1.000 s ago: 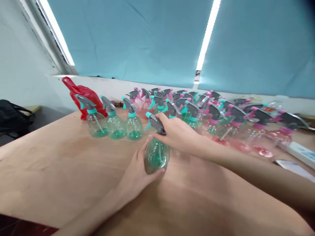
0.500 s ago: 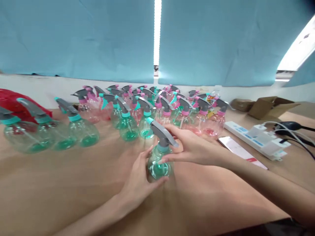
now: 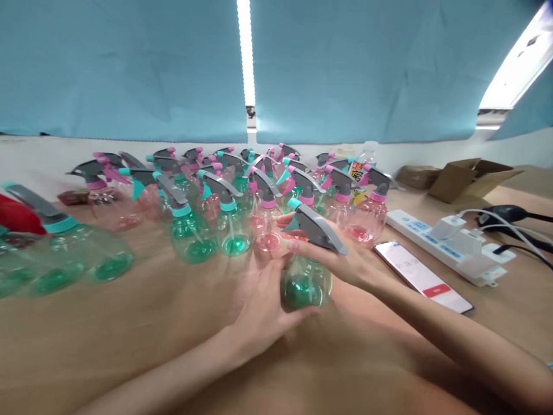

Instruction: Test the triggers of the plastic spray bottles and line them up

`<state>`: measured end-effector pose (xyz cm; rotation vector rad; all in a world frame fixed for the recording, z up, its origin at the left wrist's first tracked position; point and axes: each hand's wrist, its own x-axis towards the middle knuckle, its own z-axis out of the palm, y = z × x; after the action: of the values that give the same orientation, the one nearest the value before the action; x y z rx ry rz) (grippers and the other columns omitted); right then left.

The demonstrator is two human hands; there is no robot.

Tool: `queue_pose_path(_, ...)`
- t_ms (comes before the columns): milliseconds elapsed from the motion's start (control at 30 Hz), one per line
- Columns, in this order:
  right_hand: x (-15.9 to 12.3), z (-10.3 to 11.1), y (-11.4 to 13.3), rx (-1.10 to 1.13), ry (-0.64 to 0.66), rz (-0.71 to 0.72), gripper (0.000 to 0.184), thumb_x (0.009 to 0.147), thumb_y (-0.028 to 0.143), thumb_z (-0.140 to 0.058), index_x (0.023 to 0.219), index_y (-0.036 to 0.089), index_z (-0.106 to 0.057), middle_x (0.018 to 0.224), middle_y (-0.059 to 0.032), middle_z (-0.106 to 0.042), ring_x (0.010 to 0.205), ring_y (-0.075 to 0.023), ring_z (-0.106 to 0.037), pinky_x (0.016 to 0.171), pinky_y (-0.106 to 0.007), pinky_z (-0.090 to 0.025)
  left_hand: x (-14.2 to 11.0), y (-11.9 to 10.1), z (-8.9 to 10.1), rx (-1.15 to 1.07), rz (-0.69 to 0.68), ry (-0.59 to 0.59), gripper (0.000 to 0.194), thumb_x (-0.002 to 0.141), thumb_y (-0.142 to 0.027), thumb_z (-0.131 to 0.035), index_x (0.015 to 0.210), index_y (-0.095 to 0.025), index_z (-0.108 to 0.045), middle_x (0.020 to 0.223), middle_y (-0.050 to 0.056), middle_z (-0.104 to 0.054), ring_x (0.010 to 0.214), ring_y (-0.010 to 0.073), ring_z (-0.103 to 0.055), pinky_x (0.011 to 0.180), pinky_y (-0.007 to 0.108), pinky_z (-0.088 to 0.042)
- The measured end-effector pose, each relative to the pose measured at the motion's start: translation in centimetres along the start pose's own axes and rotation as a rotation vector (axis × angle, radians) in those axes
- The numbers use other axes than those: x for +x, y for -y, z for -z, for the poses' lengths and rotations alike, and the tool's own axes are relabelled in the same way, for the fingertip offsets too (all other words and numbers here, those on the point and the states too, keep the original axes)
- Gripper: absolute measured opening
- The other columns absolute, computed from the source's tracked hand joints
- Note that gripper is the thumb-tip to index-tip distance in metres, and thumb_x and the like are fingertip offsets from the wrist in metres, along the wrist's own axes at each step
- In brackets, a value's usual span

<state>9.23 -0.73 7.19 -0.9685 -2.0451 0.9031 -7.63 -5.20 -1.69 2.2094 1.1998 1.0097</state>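
Between my two hands is a clear green spray bottle [image 3: 307, 282] with a grey trigger head and teal collar. My left hand [image 3: 265, 305] wraps round the side and lower part of its body, thumb near the base. Around the collar, just under the grey head, my right hand [image 3: 332, 253] is closed; its fingers hide the collar. Right behind stand a pink spray bottle [image 3: 268, 227] and a green spray bottle [image 3: 233, 233]. Another green spray bottle [image 3: 192, 236] stands to their left.
Several more pink and green spray bottles crowd the back of the table [image 3: 173, 334]. Green bottles [image 3: 103, 253] stand at far left beside a red item [image 3: 19, 216]. On the right lie a phone [image 3: 421, 276], a power strip [image 3: 444, 248] with plugs and cables, and a cardboard box [image 3: 470, 178].
The view has turned left to right, shifting the bottles leftward. The held bottle is now further right, and my right hand has risen from its body to its collar.
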Motion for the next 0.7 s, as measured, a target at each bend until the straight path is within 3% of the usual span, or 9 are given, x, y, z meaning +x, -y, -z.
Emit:
queue_pose_path(133,1.2,-0.3,0.1,0.175,0.069,0.000,0.028,0.082,0.030,-0.065,0.109,0.029,-0.058,0.111,-0.0024,-0.066,0.099,-0.0218,-0.065,0.084,-0.039,-0.054,0.0,1.0,1.1,0.085,-0.035,0.020,0.090,0.079,-0.050,-0.072,0.147,-0.029,-0.017,0.150,0.011,-0.033,0.138,0.0348,-0.027,0.109,0.054,-0.030)
queue_pose_path(233,1.7,-0.9,0.0,0.231,0.052,0.032,0.024,0.082,0.027,-0.063,0.105,0.023,-0.058,0.112,-0.0037,-0.065,0.096,-0.0185,-0.065,0.083,-0.035,-0.054,-0.8,1.8,2.0,0.165,-0.001,0.062,0.090,0.081,-0.050,-0.071,0.149,-0.029,-0.016,0.142,0.012,-0.043,0.132,0.0344,-0.038,0.105,0.053,-0.036)
queue_pose_path(300,1.8,-1.2,-0.4,0.233,0.039,0.070,0.022,0.083,0.028,-0.061,0.105,0.023,-0.058,0.110,-0.0036,-0.065,0.093,-0.0174,-0.066,0.081,-0.034,-0.054,-1.5,2.5,2.7,0.235,0.018,0.091,0.081,0.082,-0.050,-0.069,0.146,-0.030,-0.024,0.135,0.012,-0.049,0.124,0.0349,-0.046,0.099,0.052,-0.042)
queue_pose_path(433,1.4,-1.3,-1.0,0.192,0.012,0.106,0.022,0.087,0.031,-0.056,0.109,0.027,-0.056,0.097,-0.0003,-0.067,0.087,-0.0177,-0.065,0.076,-0.034,-0.054,-2.8,3.8,3.9,0.372,-0.018,0.114,0.062,0.088,-0.042,-0.061,0.142,-0.028,-0.035,0.135,0.011,-0.050,0.121,0.0331,-0.049,0.097,0.050,-0.043)
queue_pose_path(567,1.0,-1.0,-0.5,-0.044,-0.021,-0.025,0.020,0.087,0.034,-0.056,0.106,0.032,-0.059,0.088,0.0017,-0.068,0.081,-0.0211,-0.066,0.073,-0.039,-0.053,-3.2,3.9,4.5,0.463,-0.059,0.130,0.040,0.092,-0.039,-0.053,0.129,-0.024,-0.052,0.133,0.012,-0.052,0.123,0.0328,-0.047,0.098,0.049,-0.043)
queue_pose_path(700,1.0,-1.3,-0.8,-0.162,-0.097,-0.069,0.020,0.085,0.041,-0.056,0.101,0.033,-0.063,0.088,-0.0003,-0.070,0.081,-0.0256,-0.066,0.064,-0.040,-0.052,-3.1,3.4,4.6,0.495,-0.049,0.170,0.039,0.092,-0.036,-0.052,0.128,-0.019,-0.055,0.132,0.014,-0.054,0.123,0.0333,-0.048,0.098,0.050,-0.044)
